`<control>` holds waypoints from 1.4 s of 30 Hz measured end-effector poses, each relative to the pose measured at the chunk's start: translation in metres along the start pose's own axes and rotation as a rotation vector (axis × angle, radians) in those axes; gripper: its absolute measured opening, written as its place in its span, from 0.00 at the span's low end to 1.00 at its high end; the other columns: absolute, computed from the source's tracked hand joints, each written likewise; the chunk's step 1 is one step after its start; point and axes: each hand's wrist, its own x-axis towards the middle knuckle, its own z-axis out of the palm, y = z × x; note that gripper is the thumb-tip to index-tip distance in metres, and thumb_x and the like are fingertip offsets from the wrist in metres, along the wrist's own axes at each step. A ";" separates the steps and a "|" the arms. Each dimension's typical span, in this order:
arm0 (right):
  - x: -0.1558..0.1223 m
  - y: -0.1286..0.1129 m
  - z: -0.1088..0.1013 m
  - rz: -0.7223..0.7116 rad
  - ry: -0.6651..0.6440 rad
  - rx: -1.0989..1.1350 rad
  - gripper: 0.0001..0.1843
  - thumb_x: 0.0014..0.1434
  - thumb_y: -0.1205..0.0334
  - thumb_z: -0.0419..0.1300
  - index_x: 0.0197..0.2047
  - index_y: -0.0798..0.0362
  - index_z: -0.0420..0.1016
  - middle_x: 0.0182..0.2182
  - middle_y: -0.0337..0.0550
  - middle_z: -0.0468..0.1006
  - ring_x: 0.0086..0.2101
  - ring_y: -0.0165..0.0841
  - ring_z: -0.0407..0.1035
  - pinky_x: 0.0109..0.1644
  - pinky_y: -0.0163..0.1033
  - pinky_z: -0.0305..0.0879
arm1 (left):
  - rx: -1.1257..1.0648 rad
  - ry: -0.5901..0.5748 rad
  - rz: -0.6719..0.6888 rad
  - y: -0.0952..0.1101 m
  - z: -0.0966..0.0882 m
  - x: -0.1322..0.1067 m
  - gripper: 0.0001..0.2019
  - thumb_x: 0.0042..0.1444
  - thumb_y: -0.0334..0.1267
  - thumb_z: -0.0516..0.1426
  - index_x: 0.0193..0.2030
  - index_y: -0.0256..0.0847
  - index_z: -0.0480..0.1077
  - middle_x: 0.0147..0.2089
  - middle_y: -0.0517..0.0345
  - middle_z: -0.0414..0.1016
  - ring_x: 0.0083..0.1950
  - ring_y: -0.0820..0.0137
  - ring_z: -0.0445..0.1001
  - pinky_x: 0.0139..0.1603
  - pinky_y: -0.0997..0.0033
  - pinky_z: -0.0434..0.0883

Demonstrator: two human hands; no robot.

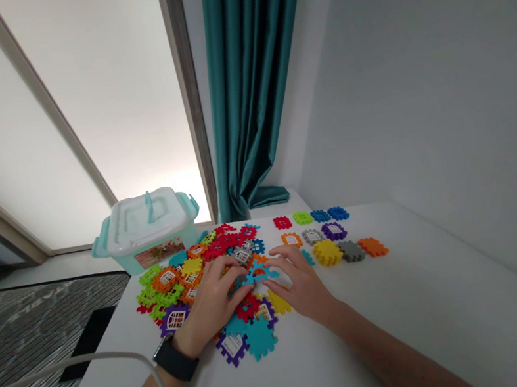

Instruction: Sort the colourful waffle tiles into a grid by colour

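On my head-camera feed I look forward and down at a white table (423, 304), where two bare hands work over a heap of interlocking plastic tiles (169, 286) in red, orange, green, yellow, purple and teal. The left hand (213, 305), with a black watch (175, 358) on its wrist, rests on the heap with its fingers curled inward. The right hand (299, 283) comes in from the other side, its fingers spread and arched. Between them lies a blue tile (258, 273), on top of the heap, with fingertips of both hands touching it or just beside it. The hands are close together, but I cannot tell whether either one is clamped on that tile or on any other.

To the right of the heap, rows of tiles (313, 236) lie apart from it, in red, green, blue, orange, grey and purple. Nearest the right hand are yellow, grey and orange stacks (327, 253). Behind the heap sits a white plastic box (144, 224) with teal handles and a picture label. A teal curtain (250, 88) hangs beside a frosted window (112, 99). A white cable (112, 356) runs across the lower left, past the left forearm, above a striped carpet (29, 340).
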 end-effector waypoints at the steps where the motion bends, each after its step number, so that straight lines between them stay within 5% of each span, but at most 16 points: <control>1: 0.000 0.000 0.000 0.003 0.000 0.001 0.11 0.65 0.59 0.61 0.51 0.47 0.73 0.50 0.51 0.73 0.52 0.44 0.70 0.57 0.54 0.71 | 0.000 0.000 -0.002 0.000 0.001 0.000 0.07 0.67 0.41 0.58 0.48 0.44 0.72 0.50 0.50 0.71 0.52 0.60 0.71 0.54 0.58 0.70; 25: 0.004 -0.010 0.001 -0.038 -0.003 -0.074 0.17 0.60 0.63 0.63 0.53 0.48 0.71 0.50 0.53 0.72 0.53 0.47 0.69 0.57 0.56 0.71 | -0.027 -0.024 0.008 0.003 0.004 0.001 0.07 0.64 0.42 0.62 0.46 0.44 0.73 0.49 0.52 0.73 0.51 0.60 0.72 0.54 0.59 0.69; 42: -0.021 0.019 -0.021 0.039 -0.049 -0.157 0.18 0.60 0.64 0.62 0.53 0.50 0.72 0.49 0.53 0.73 0.51 0.45 0.70 0.54 0.54 0.73 | 0.062 -0.095 0.043 0.007 0.002 0.003 0.07 0.66 0.37 0.55 0.47 0.43 0.73 0.51 0.50 0.73 0.52 0.58 0.72 0.56 0.55 0.67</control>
